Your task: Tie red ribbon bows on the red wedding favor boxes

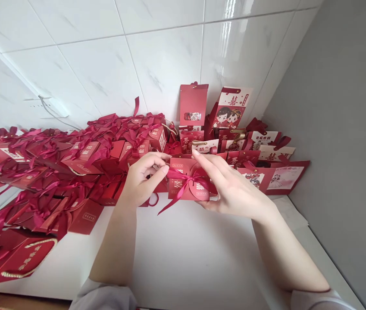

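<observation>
Red card box [197, 186] with magenta satin ribbon bow [189, 178], closed and tied, between two hands

Flap folded over and bow knotted across the front, with one long tail past the near edge: judged as closing and tying done, with at most small adjustment of the ribbon left. Bare right hand [234, 187]: closed around the box's right side, with fingers stretched toward the far edge and thumb low at the near edge. Bare left hand [145, 174]: curled at the box's left edge, with thumb and fingertips drawn close near the ribbon; impossible to tell whether pinching ribbon, card or neither. Position: over the smooth white tabletop [186, 254], in front of upright red-and-white printed card packages [229, 107]; resting or lifted, not distinguishable. To the left, a broad heap of red card boxes with magenta ribbons [84, 157], many apparently tied alike. Number left to tie: not determinable from this view.
</observation>
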Action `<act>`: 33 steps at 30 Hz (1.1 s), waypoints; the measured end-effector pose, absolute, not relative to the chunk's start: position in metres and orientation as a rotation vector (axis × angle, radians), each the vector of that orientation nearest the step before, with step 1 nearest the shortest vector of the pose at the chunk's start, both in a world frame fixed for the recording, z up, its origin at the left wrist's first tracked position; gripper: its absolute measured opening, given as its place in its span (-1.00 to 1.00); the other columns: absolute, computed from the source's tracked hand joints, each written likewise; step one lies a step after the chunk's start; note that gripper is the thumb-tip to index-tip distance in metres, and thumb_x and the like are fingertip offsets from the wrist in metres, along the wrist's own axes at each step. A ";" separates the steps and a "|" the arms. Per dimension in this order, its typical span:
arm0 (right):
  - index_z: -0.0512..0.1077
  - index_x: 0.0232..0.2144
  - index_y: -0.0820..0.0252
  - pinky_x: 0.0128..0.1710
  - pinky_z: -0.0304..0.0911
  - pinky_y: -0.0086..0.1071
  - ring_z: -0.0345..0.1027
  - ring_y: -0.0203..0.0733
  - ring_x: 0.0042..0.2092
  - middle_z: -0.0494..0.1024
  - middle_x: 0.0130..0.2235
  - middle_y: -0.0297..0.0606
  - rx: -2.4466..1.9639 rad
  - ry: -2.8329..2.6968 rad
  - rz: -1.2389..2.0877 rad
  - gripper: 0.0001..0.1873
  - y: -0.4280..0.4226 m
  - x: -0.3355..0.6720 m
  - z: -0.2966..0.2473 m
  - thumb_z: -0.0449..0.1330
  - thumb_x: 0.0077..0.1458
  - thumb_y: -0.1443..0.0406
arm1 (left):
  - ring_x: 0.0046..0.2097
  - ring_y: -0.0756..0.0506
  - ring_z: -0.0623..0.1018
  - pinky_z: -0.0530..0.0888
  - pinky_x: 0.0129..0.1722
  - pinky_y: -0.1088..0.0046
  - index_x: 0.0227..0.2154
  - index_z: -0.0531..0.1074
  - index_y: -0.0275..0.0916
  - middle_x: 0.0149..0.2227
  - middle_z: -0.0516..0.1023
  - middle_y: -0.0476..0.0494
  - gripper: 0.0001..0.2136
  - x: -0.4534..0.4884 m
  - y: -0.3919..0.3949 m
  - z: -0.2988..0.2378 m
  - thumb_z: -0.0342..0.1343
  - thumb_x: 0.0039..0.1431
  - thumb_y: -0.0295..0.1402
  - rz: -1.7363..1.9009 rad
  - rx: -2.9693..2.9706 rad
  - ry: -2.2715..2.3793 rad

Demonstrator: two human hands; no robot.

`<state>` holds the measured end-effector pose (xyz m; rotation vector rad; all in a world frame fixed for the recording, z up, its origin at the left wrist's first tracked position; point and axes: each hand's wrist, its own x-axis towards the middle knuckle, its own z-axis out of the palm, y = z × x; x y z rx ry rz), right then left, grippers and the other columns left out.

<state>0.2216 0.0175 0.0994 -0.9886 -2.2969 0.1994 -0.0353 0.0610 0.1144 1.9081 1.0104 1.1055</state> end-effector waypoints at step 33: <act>-0.23 0.45 -0.18 0.43 -0.08 0.11 -0.25 0.11 0.49 -0.14 0.50 -0.33 -0.811 -2.016 0.676 0.08 0.043 0.216 0.079 0.32 0.11 0.32 | 0.27 -0.42 0.40 0.53 0.14 0.08 0.35 0.09 0.02 0.37 0.22 -0.27 0.08 -0.057 0.070 0.116 0.52 -0.26 -0.39 0.900 2.161 0.866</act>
